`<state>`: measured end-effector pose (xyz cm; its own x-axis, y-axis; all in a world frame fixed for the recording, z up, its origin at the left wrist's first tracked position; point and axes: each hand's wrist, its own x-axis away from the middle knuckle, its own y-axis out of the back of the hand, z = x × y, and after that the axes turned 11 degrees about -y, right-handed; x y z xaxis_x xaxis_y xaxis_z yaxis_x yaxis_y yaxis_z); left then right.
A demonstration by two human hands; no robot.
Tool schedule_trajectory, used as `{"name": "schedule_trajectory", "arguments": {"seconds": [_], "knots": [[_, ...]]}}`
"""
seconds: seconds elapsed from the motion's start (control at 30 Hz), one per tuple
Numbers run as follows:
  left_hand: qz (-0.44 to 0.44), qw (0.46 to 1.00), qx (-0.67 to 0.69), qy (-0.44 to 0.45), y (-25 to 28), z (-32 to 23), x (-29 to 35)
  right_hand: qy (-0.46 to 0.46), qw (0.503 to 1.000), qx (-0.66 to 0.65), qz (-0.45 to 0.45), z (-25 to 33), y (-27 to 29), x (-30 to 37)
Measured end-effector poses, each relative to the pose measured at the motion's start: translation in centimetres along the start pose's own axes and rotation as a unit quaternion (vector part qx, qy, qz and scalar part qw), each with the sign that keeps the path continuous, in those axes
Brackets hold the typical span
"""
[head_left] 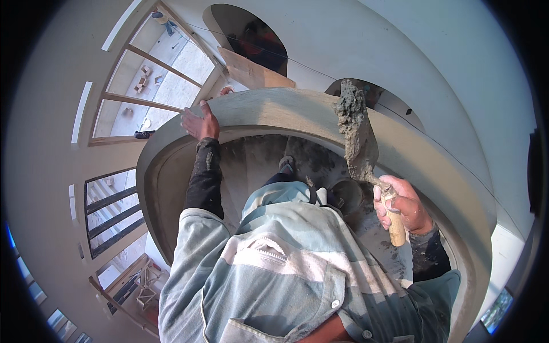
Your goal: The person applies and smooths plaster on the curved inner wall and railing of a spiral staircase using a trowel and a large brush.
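My right hand (403, 204) grips the wooden handle of a trowel (360, 143), whose blade points up and carries a lump of wet grey mortar (350, 106). The blade sits in front of the curved, plastered parapet wall (274, 108). My left hand (200, 123) rests flat on the top edge of that wall, fingers spread, holding nothing. Both forearms wear dark sleeves under a pale blue and white shirt (286, 268).
A dark round bucket (347, 195) stands on the mortar-stained floor (309, 160) near my foot (287, 164). A wooden board (251, 73) leans beyond the wall. Window frames (154, 80) lie far below at the left, with wooden stools (146, 286) at lower left.
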<state>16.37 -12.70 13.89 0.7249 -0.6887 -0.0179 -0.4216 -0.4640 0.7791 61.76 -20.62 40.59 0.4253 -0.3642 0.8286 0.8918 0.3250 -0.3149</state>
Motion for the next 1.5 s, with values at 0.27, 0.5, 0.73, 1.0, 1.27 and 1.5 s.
{"name": "schedule_trajectory", "arguments": {"seconds": [0.27, 0.5, 0.73, 1.0, 1.27, 1.5], "knots": [[-0.028, 0.997, -0.021, 0.076, -6.0, -2.0, -4.6, 0.017, 0.983, 0.181, -0.021, 13.3, 1.1, -4.3], [-0.055, 0.993, -0.055, 0.083, -7.0, 0.2, -4.5, 0.05, 0.95, 0.309, -0.013, 18.4, 6.9, -16.8], [-0.112, 0.987, 0.112, -0.038, -7.3, 2.6, -2.6, -0.028, 0.929, 0.368, 0.025, 18.9, 7.8, -31.0], [-0.111, 0.99, 0.091, -0.012, -7.6, 2.1, -1.2, 0.093, 0.879, 0.468, 0.015, 18.6, 6.4, -37.7], [-0.111, 0.99, 0.087, 0.005, -7.4, 2.4, -1.4, 0.2, 0.773, 0.6, 0.032, 16.7, 2.5, -46.3], [-0.1, 0.987, 0.124, 0.027, -8.0, 1.3, -1.2, 0.273, 0.686, 0.667, 0.095, 9.6, 2.5, -52.5]]}}
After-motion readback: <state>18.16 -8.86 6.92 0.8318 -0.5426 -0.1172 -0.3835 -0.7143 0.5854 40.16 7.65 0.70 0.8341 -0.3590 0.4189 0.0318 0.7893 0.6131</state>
